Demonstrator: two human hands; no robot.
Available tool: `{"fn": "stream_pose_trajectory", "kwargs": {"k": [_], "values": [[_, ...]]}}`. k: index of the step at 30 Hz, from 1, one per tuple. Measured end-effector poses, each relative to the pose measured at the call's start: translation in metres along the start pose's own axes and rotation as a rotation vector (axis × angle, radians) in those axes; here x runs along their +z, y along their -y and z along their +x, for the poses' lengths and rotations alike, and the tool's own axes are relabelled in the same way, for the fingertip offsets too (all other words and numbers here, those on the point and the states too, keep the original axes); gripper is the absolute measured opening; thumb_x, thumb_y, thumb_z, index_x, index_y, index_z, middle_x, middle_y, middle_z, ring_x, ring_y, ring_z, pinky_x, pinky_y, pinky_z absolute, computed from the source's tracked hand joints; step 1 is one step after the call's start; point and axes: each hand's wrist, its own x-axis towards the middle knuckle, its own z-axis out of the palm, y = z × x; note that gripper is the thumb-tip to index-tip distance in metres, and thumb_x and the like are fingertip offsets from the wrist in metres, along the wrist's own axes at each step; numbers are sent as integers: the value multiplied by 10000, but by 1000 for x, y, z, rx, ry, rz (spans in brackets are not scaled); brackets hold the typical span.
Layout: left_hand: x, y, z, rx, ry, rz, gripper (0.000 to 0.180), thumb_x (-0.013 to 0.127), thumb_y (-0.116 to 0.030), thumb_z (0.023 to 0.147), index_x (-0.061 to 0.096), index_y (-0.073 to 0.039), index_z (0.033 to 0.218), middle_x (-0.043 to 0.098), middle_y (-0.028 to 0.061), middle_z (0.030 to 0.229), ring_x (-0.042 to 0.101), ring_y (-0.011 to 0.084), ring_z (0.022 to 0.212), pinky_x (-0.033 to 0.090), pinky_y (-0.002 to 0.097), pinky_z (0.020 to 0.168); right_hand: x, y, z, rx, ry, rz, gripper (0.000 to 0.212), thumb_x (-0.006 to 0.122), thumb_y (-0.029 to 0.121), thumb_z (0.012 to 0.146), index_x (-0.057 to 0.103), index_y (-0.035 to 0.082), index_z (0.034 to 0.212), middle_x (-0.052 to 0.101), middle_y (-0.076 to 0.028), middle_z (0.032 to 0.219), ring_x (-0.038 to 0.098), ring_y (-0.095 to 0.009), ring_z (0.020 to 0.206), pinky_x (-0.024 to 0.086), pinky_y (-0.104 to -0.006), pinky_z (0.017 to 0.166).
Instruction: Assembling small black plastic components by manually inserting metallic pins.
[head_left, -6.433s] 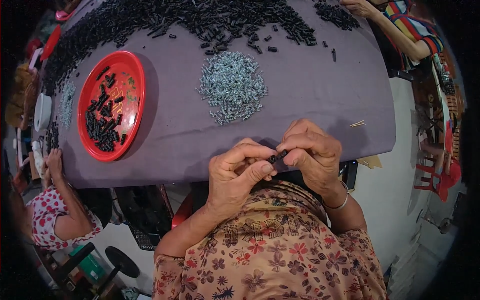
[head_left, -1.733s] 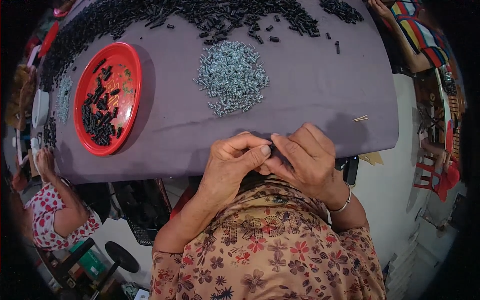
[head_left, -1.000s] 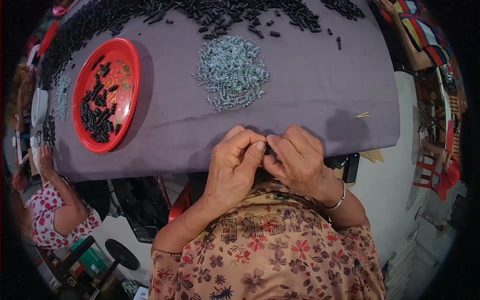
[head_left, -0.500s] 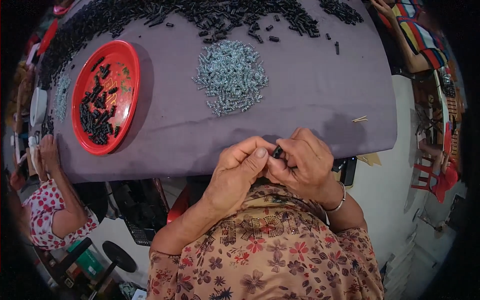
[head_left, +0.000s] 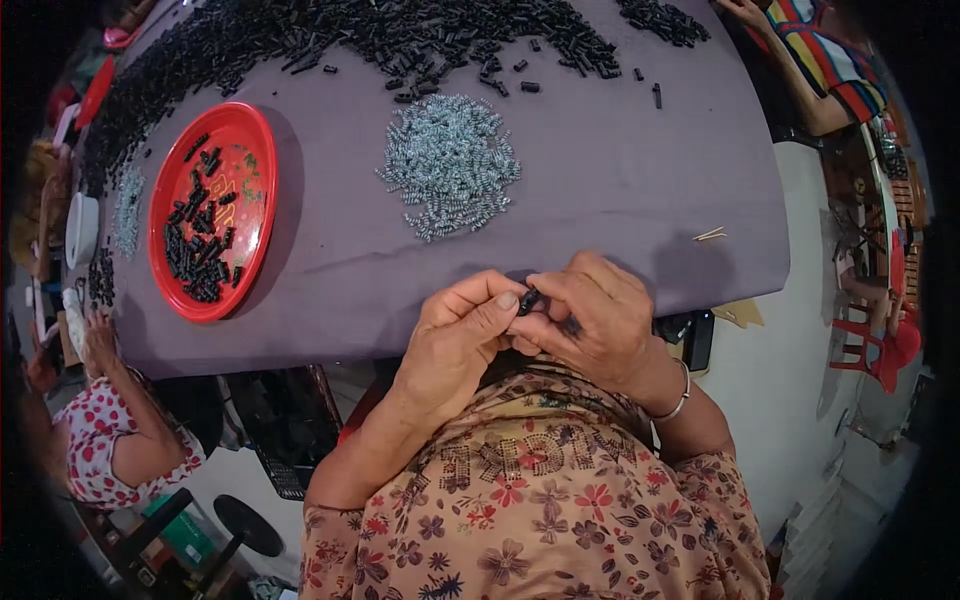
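Above my lap, just off the near edge of the cloth-covered table, my two hands meet around a small black plastic tube [head_left: 528, 302]. The thumb and index finger of my left hand [head_left: 450, 335] are pinched against its left end. My right hand [head_left: 597, 318] grips the same tube between thumb and curled fingers, which hide part of it. The tube is tilted. A heap of small silvery coil springs [head_left: 447, 165] lies beyond my hands. To the left, a red oval tray [head_left: 262, 240] holds several similar black pieces.
Black pieces [head_left: 420, 40] are spread in a large pile across the far side of the grey-purple tablecloth [head_left: 620, 150]. Thin pale sticks [head_left: 710, 234] lie near the right edge. One co-worker's arm [head_left: 135, 400] is at the left, another's [head_left: 815, 105] at the far right.
My hands have shifted slightly left with the black tube, and more of it shows between my fingertips. The whole view has moved a little, so the tray and springs appear lower.
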Motion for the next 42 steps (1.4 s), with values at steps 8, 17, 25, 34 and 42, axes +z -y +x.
{"fn": "stream_pose_trajectory", "kwargs": {"k": [8,17,25,34,42], "values": [[3,2,2,18,1,-22,183,455,-149,976,567,-5,985,610,48,872,583,112,808,466,262,758,1,3,-2,-46,41,-81,253,722,52,621,544,-3,792,411,-85,689,495,-235,591,438,-325,526],[2,2,0,-9,-53,-33,245,450,-217,983,576,-8,965,593,39,914,562,107,833,458,285,780,5,-3,-1,-91,11,-62,280,735,64,649,572,-27,858,469,-70,652,479,-184,509,386,-298,441],[2,2,1,-13,-37,-56,251,434,-212,988,574,-6,962,595,41,915,565,113,836,464,293,789,4,3,-2,-24,41,-40,197,677,16,649,512,16,759,397,-98,703,477,-246,591,414,-338,516],[3,0,0,50,-81,-4,179,515,-168,957,579,-1,944,602,54,842,565,114,730,478,249,683,-4,2,4,175,95,164,265,726,142,748,604,-6,932,496,-70,711,556,-195,654,451,-311,554],[3,-1,1,38,-65,-54,271,523,-260,953,584,2,918,612,79,834,558,114,697,490,262,645,-8,-12,3,278,56,396,120,672,93,819,648,15,907,564,-84,748,544,-177,646,433,-275,574]]}}
